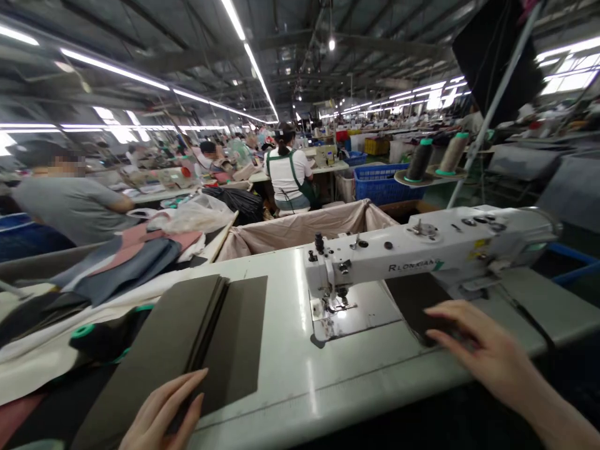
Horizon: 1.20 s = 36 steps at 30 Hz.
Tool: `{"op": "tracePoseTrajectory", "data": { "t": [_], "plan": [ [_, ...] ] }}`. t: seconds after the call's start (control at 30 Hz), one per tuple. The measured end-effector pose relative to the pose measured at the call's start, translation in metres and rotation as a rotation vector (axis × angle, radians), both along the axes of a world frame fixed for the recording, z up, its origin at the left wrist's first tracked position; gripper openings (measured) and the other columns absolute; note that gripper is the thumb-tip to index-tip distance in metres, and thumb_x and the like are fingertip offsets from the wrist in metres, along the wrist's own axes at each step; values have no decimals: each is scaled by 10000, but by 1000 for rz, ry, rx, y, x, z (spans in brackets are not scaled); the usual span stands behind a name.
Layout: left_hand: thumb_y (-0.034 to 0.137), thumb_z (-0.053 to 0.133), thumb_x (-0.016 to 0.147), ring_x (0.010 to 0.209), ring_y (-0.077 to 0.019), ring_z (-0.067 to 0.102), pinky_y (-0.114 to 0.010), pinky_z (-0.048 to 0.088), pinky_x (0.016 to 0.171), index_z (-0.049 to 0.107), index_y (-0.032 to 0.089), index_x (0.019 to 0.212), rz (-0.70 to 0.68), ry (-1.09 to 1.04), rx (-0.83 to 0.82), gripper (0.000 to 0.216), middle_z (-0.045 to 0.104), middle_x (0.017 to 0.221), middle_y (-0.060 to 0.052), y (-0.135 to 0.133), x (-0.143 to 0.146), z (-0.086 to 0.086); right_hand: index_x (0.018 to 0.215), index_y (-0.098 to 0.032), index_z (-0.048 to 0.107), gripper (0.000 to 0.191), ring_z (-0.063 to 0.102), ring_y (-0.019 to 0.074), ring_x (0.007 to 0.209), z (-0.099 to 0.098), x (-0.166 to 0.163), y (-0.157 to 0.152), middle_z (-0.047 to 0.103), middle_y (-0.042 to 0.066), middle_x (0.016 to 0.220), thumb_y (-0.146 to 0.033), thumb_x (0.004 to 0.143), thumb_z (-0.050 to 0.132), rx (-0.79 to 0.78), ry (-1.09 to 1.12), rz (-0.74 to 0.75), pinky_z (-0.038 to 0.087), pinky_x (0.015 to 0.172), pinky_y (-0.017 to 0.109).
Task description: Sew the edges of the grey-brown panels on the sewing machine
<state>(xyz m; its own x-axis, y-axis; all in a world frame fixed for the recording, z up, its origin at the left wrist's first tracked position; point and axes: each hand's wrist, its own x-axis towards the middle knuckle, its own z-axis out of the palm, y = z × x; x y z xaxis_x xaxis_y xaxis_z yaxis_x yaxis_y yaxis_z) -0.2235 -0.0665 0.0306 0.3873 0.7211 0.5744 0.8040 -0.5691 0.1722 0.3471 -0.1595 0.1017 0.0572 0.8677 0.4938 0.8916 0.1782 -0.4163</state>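
My left hand [162,412] lies open at the near edge of a stack of dark olive fabric panels [187,337] on the white sewing table [290,375], fingertips on the top panel. My right hand [478,347] reaches with fingers spread onto a dark fabric piece [412,300] lying under the arm of the white sewing machine [422,250]. The machine's needle and presser foot [335,303] stand over the metal plate, with no fabric beneath them.
Grey and pink fabric piles [126,256] lie at the left. A cloth-lined bin [300,228] stands behind the table. Two thread cones [434,159] sit on a stand, with a blue crate [379,184] behind. Other people work at tables beyond.
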Motion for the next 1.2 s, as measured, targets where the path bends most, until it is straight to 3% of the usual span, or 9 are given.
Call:
{"op": "tracePoseTrajectory", "data": {
  "t": [0.13,0.3,0.43,0.57,0.7,0.77,0.93,1.07,1.2],
  "plan": [
    [275,597,892,1110,-254,612,-362,523,938,515,345,1358,-190,77,-126,478,601,1261,-49,-6,56,-6,1414,-294,460,489,700,199,739,-53,18,9,529,55,1427,-267,927,466,-193,-334,-61,561,544,324],
    [202,520,943,1097,-218,610,-322,512,934,572,303,1286,-359,-2,-347,361,612,1199,-73,-8,133,-5,1349,-251,540,445,690,185,715,-81,35,10,619,50,1310,-207,919,433,-187,-442,-33,560,609,333],
    [259,462,981,1099,-221,605,-342,497,958,637,259,1182,-461,-234,-596,267,615,1169,-96,-11,195,2,1286,-224,596,425,648,177,616,-68,42,10,660,74,1195,-188,883,465,-139,-479,10,524,556,333],
    [418,458,992,1016,-221,651,-380,536,903,569,234,1249,-429,-676,-1023,334,633,1149,-108,-13,250,8,1170,-191,634,387,658,228,858,-36,15,-10,675,107,1080,-111,845,440,7,-316,78,520,729,344],
    [504,462,976,1035,-257,671,-426,568,826,219,274,1498,-451,-993,-1414,620,619,1221,-148,-13,279,14,1062,-234,630,241,610,168,677,-13,-66,-35,674,61,887,-174,882,481,-57,-175,494,457,598,282],
    [421,605,918,1101,-262,646,-444,534,910,129,311,1530,-473,-970,-1370,783,595,1293,-130,-14,279,15,938,-224,631,143,570,129,588,-16,-109,-40,658,28,792,-224,930,488,-125,-111,706,397,519,252],
    [175,605,865,1307,-237,491,-408,342,1145,464,309,1411,-326,-660,-1069,580,508,1434,-30,-26,236,7,921,-211,661,246,624,91,692,-37,-158,-14,667,4,839,-398,966,508,-399,292,1051,445,601,175],
    [202,570,881,1303,-243,494,-423,370,1123,436,300,1436,-104,-453,-939,580,521,1406,-56,-35,187,-4,1240,-253,606,314,630,183,1058,-57,-145,50,647,67,1237,-295,974,445,-423,175,688,501,876,292],
    [237,645,826,1358,-358,407,-541,383,1074,423,324,1456,125,-157,-608,673,425,1464,-104,-36,166,-13,1439,-272,442,552,669,234,1022,-81,-136,103,534,74,1424,-163,898,443,-375,-169,370,556,802,358]
  ]
}}
